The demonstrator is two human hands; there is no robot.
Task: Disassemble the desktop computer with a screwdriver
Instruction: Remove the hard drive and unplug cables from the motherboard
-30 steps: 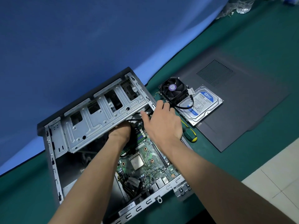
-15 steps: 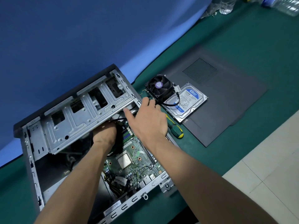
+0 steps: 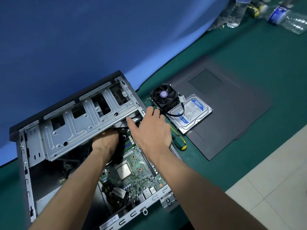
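The open desktop case (image 3: 26, 180) lies on its side on the green table. Its green motherboard (image 3: 137, 170) with the bare CPU is exposed. A silver drive cage (image 3: 79, 123) is tilted up over the case's far half. My left hand (image 3: 104, 143) reaches under that cage, and its fingers are hidden among black cables. My right hand (image 3: 149, 130) rests at the cage's right corner, thumb spread left, fingertips on the case edge. The green and yellow screwdriver (image 3: 178, 140) lies on the table just right of my right hand, partly hidden by it.
A black cooler fan (image 3: 163, 97) and a blue-labelled hard drive (image 3: 191, 113) lie right of the case, on the removed grey side panel (image 3: 232, 113). Plastic bottles (image 3: 235, 12) stand and lie at the far right. A blue backdrop hangs behind.
The view has shifted, so everything sits lower and further left in frame. Both hands stay at the drive cage, left under it, right at its right corner.
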